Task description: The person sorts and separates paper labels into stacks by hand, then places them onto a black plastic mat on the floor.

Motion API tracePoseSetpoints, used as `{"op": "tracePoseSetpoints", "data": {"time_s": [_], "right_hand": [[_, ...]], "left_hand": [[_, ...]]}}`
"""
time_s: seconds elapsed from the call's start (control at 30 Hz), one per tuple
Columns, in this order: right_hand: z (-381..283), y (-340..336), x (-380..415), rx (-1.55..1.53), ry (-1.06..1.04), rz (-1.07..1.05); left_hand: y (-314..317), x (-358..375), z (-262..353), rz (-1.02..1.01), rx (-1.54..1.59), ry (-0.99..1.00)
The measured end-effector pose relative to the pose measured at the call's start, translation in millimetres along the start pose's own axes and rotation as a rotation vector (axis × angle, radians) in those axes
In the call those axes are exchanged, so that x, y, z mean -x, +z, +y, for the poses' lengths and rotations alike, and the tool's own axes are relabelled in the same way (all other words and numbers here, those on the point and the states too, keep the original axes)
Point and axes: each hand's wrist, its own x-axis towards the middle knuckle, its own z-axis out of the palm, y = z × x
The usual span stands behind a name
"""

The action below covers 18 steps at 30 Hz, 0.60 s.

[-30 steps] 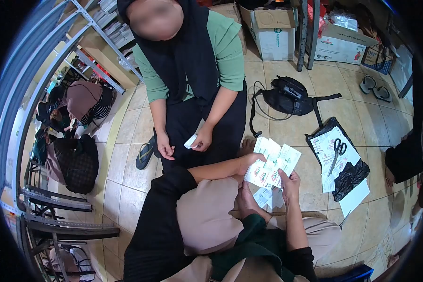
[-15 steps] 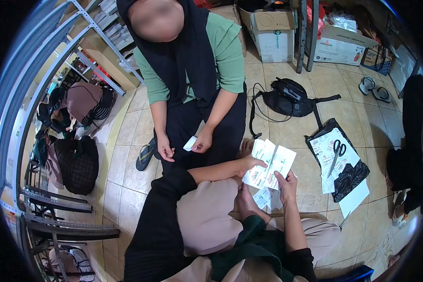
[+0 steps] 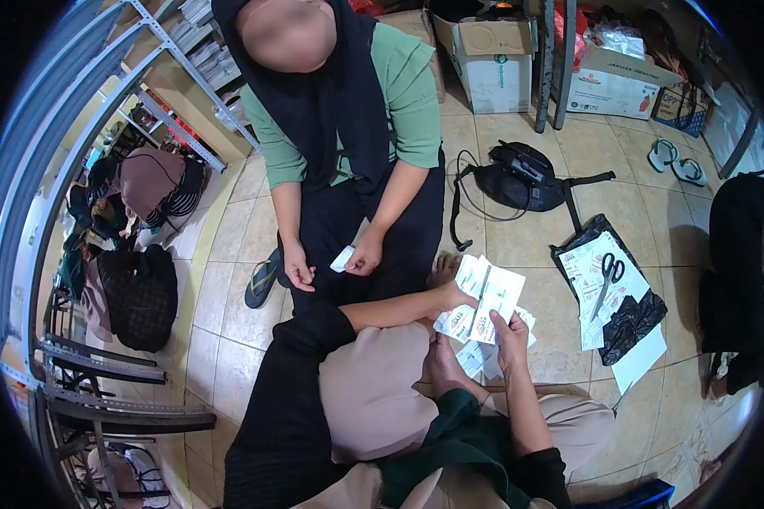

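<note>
My left hand (image 3: 452, 299) grips a white printed label sheet (image 3: 469, 273) with red and green print at its left edge. In my right hand (image 3: 511, 339) is a second white label sheet (image 3: 502, 293), pinched near its lower right corner and partly overlapping the first. Below both hands, more printed sheets (image 3: 477, 360) lie on the floor by my foot, partly hidden by my right hand. Across from me a person in a green top holds a small white piece of paper (image 3: 343, 259) in one hand.
Scissors (image 3: 607, 284) rest on printed sheets (image 3: 584, 270) over a black plastic bag (image 3: 641, 327) at the right. A black waist bag (image 3: 522, 180) lies beyond. Sandals (image 3: 677, 161) and cardboard boxes (image 3: 611, 89) are at the back; a metal rack (image 3: 119, 416) stands left.
My right hand has shifted slightly left and down, bringing its label sheet over the one in my left hand. More of a sheet behind my right hand now shows.
</note>
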Motion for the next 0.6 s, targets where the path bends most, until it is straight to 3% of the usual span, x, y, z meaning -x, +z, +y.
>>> {"op": "tracePoseSetpoints", "data": {"time_s": [0.13, 0.33, 0.47, 0.6], "right_hand": [[3.1, -5.2, -2.2, 0.006, 0.028, 0.021], [-3.3, -13.2, -7.7, -0.041, -0.009, 0.03], [-5.6, -24.2, -12.7, -0.024, -0.03, 0.046], [-11.6, -32.1, -14.9, -0.037, -0.028, 0.049]], "left_hand": [[-1.8, -1.7, -3.4, 0.046, -0.074, 0.012], [0.7, 5.7, 9.8, -0.061, 0.371, -0.244], [-3.1, 4.6, 5.3, -0.171, 0.477, -0.279], [-1.6, 9.2, 12.8, -0.141, 0.47, -0.286]]}}
